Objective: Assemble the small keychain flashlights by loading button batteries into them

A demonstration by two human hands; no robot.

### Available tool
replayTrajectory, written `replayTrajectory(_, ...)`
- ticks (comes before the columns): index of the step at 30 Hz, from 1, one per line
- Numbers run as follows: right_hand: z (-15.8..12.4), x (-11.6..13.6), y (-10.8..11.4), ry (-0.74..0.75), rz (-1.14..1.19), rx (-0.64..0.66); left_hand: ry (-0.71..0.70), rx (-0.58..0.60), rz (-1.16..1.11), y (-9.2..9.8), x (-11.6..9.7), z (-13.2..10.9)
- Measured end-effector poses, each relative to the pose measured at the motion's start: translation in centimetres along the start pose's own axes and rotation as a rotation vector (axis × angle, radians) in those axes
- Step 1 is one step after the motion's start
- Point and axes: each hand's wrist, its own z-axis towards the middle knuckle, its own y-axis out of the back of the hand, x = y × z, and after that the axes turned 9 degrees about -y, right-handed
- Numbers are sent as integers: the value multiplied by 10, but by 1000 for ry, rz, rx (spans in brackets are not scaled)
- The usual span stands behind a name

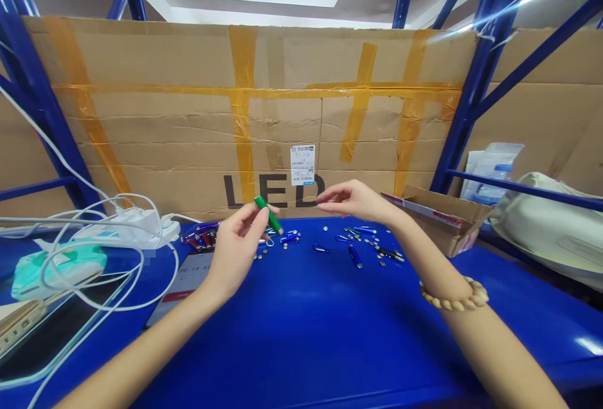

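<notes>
My left hand is closed with thumb and fingers round a green flashlight tube, slim, with a silvery lower end. It is held tilted above the blue table. To the right, my right hand hovers in the air with its fingers stretched out, holding nothing that I can see. Below and between the hands lie a dark blue tube, a blue clip and several small round silvery discs like button cells. Another blue tube rests just right of the left hand. Dark, thin pieces lie under the right forearm.
Coloured tubes sit in a group behind the left wrist, by a grey device with digits. White cables, a power strip and a tissue pack crowd the left. An open cardboard box stands at right; cardboard walls the back.
</notes>
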Motion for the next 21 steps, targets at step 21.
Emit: replayTrajectory(21,-13,-146,-16,-490,-435,48,371,583,158,-45,35,-59)
